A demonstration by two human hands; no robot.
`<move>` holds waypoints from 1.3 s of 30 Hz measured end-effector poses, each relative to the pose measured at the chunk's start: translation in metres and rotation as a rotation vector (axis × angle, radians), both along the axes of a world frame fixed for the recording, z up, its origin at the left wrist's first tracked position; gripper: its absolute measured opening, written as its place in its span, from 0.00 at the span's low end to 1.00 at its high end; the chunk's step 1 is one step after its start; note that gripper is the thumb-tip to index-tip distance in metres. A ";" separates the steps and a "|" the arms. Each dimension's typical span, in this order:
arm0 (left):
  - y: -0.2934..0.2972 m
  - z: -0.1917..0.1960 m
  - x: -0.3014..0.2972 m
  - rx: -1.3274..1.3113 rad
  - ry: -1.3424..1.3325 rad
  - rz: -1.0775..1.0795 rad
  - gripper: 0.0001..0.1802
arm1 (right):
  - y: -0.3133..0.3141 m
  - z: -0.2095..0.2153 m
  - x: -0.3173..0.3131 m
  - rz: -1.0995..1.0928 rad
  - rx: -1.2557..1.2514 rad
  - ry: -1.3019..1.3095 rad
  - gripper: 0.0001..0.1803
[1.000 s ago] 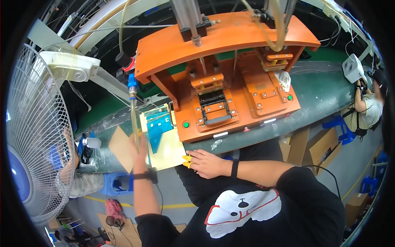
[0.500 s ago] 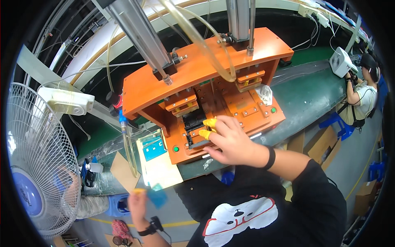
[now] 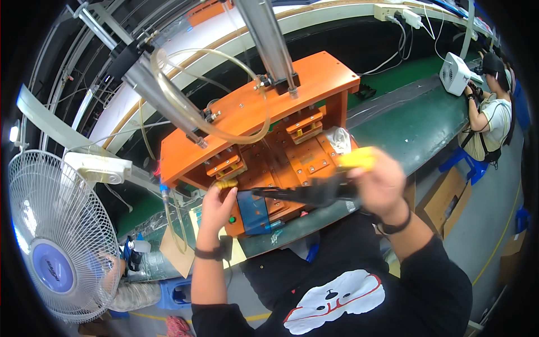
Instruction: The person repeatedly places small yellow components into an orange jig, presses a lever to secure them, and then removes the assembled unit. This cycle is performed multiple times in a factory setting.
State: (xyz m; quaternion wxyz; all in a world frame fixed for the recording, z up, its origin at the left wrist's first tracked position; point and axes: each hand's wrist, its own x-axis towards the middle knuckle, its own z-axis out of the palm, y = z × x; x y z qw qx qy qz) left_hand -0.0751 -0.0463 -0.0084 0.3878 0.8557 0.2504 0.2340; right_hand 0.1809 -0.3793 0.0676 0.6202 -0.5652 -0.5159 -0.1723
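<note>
I'm working at the orange press fixture, both hands up at its lower plate.

My left hand is reaching up to the left nest block, fingers curled, pinching a small yellow part at the fingertips. It's sitting right at the block's front edge; I can't tell whether it's seated or only touching. Just right of that hand, and a bit below it, a blue panel is standing on the fixture's front face, with a green button beside my wrist.

My right hand is closed around a long black strip-like piece that's running leftward from my palm toward the blue panel. Motion blur is smearing it, so I can't give its exact shape. Above my right fingers there's a yellow piece, also blurred; it looks gripped between thumb and forefinger, but I'm not certain.

Handling, as a judgement:
- The yellow part looks like small moulded plastic: light, stiff, easy to drop. I'm taking it by the sides with fingertips only.
- The black piece looks thin and long, probably light, and it's likely to flex or swing at the free end. Best held near the end as I'm gripping it now, with the far end supported when placing.

Beyond my right hand, a clear-wrapped item is lying on the fixture plate. Off my left elbow, a standing fan.
</note>
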 end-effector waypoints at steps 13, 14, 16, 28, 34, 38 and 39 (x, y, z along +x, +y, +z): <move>0.064 -0.001 0.094 0.927 0.340 0.095 0.22 | -0.181 -0.184 0.102 -0.130 0.636 1.410 0.15; 0.054 0.005 0.098 0.939 0.429 0.116 0.21 | -0.181 -0.189 0.109 -0.151 0.649 1.404 0.15; 0.059 -0.001 0.088 0.985 0.542 0.107 0.21 | -0.172 -0.199 0.124 -0.162 0.684 1.385 0.15; 0.081 -0.030 0.045 0.619 0.256 0.102 0.21 | -0.074 -0.238 0.254 -0.277 0.736 1.370 0.14; 0.012 0.009 0.044 0.134 0.223 0.026 0.21 | 0.001 -0.229 0.344 -0.301 0.671 1.443 0.15; -0.044 0.000 0.018 -0.028 -0.018 0.048 0.27 | 0.036 -0.211 0.391 -0.169 0.030 1.403 0.23; -0.051 -0.009 0.002 -0.006 -0.040 0.089 0.27 | 0.058 -0.202 0.388 -0.170 -0.225 1.355 0.26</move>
